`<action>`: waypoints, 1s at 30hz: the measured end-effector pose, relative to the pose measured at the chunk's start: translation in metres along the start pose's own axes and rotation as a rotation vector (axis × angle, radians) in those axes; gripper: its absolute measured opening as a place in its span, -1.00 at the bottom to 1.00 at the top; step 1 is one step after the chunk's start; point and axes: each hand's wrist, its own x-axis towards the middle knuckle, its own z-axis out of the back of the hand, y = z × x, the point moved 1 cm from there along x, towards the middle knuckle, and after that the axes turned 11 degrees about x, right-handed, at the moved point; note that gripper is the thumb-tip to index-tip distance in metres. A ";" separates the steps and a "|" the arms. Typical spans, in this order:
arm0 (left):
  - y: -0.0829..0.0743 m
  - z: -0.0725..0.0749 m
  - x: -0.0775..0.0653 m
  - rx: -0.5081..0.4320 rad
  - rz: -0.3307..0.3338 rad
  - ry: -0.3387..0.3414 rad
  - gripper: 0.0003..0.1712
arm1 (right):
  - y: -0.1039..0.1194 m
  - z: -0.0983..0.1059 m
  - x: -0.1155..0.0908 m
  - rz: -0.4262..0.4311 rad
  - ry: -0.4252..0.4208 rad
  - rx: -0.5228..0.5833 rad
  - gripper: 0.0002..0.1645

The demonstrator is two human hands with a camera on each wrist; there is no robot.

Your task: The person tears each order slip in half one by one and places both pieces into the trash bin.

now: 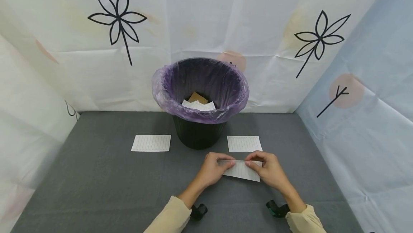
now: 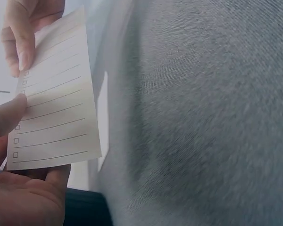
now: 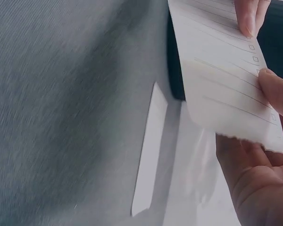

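Note:
A lined paper sheet (image 1: 242, 171) with small checkboxes along one edge is held above the table by both hands. My left hand (image 1: 212, 169) pinches its upper edge near the middle, thumb in front and fingers behind. Close beside it, my right hand (image 1: 270, 171) pinches the same edge. In the right wrist view the sheet (image 3: 221, 89) has a ragged short edge at the right hand's end. Another lined sheet (image 1: 244, 143) lies flat just beyond the right hand. A third lined sheet (image 1: 151, 143) lies farther left on the table.
Behind the hands stands a black bin (image 1: 200, 134) lined with a purple plastic bag (image 1: 158, 86). White paper pieces (image 1: 198, 105) and a brown piece (image 1: 197, 97) lie inside it. A grey cloth (image 1: 106, 182) covers the table; patterned white curtains (image 1: 200, 10) hang behind and at the sides.

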 end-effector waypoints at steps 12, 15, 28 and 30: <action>-0.015 0.035 -0.013 -0.003 -0.022 -0.044 -0.88 | 0.018 -0.023 0.010 0.019 0.025 0.128 -0.91; -0.017 0.042 -0.015 -0.004 -0.020 -0.044 -0.88 | 0.023 -0.029 0.013 0.023 0.021 0.132 -0.92; -0.015 0.058 -0.017 -0.005 -0.035 -0.064 -0.88 | 0.033 -0.046 0.023 0.057 0.025 0.124 -0.90; -0.014 0.060 -0.017 -0.007 -0.032 -0.069 -0.88 | 0.034 -0.047 0.025 0.060 0.021 0.114 -0.91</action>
